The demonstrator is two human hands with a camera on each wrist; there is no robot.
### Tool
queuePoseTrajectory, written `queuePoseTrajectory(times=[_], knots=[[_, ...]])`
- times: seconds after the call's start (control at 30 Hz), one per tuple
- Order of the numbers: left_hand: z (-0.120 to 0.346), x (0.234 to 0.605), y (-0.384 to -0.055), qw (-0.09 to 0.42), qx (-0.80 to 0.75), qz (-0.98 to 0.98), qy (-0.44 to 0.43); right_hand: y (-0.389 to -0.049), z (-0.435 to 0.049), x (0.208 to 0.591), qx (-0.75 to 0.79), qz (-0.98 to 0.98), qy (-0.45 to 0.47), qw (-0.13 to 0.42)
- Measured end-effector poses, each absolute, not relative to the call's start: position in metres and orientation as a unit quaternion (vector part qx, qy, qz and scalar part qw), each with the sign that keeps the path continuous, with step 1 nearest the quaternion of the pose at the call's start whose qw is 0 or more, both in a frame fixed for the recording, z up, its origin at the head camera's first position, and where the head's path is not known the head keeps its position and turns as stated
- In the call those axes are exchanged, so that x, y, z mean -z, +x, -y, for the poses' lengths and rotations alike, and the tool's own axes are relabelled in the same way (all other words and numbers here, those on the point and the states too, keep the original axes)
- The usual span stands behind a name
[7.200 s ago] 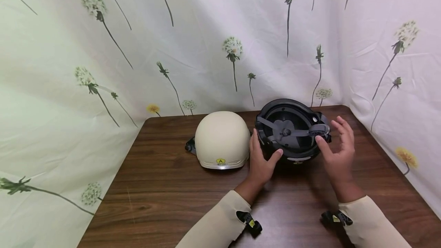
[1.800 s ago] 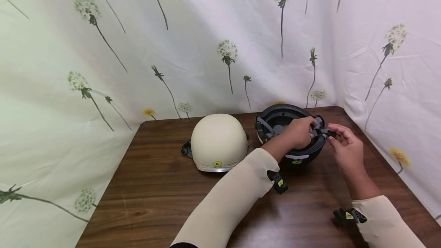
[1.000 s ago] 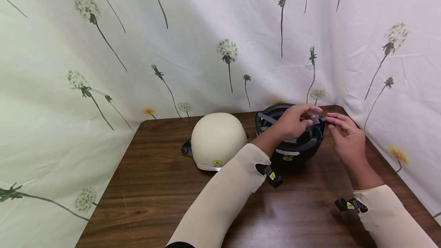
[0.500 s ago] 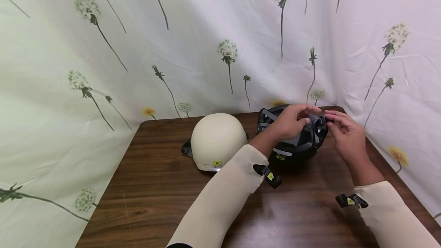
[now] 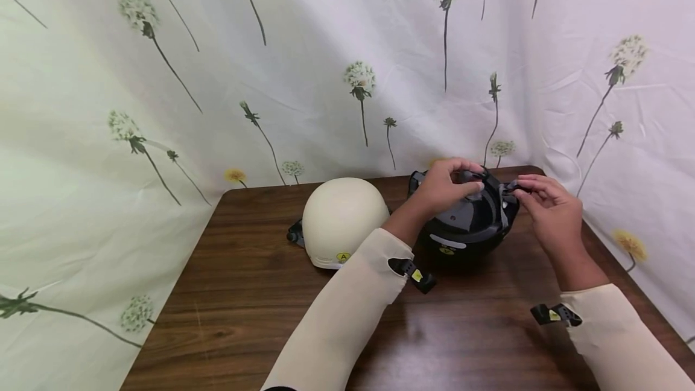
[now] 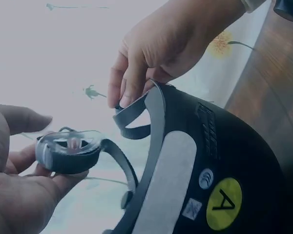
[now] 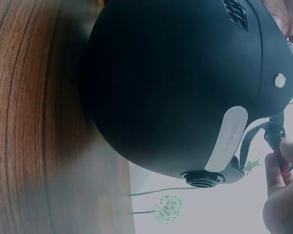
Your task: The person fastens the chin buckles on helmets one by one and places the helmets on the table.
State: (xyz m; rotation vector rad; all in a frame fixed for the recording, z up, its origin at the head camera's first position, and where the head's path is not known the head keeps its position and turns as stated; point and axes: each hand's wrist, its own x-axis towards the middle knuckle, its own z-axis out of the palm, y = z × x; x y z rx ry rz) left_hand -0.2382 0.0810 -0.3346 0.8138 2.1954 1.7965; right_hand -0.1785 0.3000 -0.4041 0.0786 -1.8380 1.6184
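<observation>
Head | left grip (image 5: 440,188) holds strap loop (image 6: 74,164) | right grip (image 5: 558,215) pinches webbing (image 6: 135,132) | black helmet (image 5: 478,249) under left, beside right

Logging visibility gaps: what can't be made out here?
Head: interior of black helmet, partly hidden by left hand.
Head: inside of cream helmet, hidden by its shell.
Left wrist: print on small square sticker, too blurred.
Right wrist: part of right hand, cut off by right edge.

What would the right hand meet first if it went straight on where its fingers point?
Beyond the strap it pinches, probably the other strap, in the left hand; depth is unclear, so perhaps the black helmet first.
</observation>
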Motion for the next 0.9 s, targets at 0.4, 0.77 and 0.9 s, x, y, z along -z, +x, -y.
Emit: queuePoseTrajectory(times=[0.4,0.77,0.9], knots=[[-0.073,0.341,-0.232,0.028,-0.613,-0.769,0.18,-0.183,-0.296,0.396,-0.629,0.711,-0.005,0.316],[-0.076,0.352,-0.237,0.072,-0.695,-0.693,0.178,-0.185,-0.288,0.398,-0.646,0.702,0.124,0.275],[-0.077,0.353,-0.239,0.09,-0.718,-0.673,0.156,-0.186,-0.285,0.397,-0.605,0.736,0.137,0.271]])
